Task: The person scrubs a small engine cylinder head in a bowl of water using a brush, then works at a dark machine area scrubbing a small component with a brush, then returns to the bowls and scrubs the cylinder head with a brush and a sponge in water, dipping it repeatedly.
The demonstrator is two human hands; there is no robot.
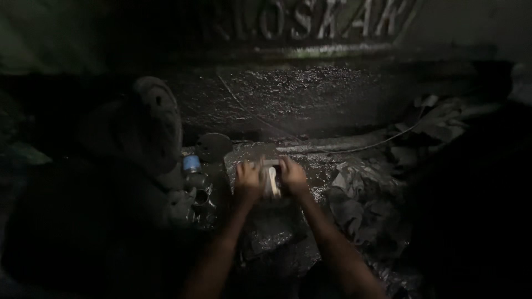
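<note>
Both hands meet over a small pale metal part, which sits between the fingers at the middle of a dark, grimy, wet-looking work surface. The left hand curls its fingers around the part's left side, and the right hand closes on its right side, so the piece is gripped from both flanks and held just above the surface; the picture is too dim and blurred to say whether it rests on anything beneath. A lighter strip shows on the part's face between the two sets of fingertips, though what it is cannot be made out.

Just left of the left fingers stands a small blue-topped cylinder, with a cluster of dark round fittings below it and a large rounded dark casting further out on that side. Right of the right fingers lies a heap of crumpled grey rags or leaves, and a thin wire trails beyond them.

As a judgement, the work on the part looks to be in mid-course: the piece is firmly in hand, it is not joined to any of the fittings nearby, and nothing shows it finished or set aside
</note>
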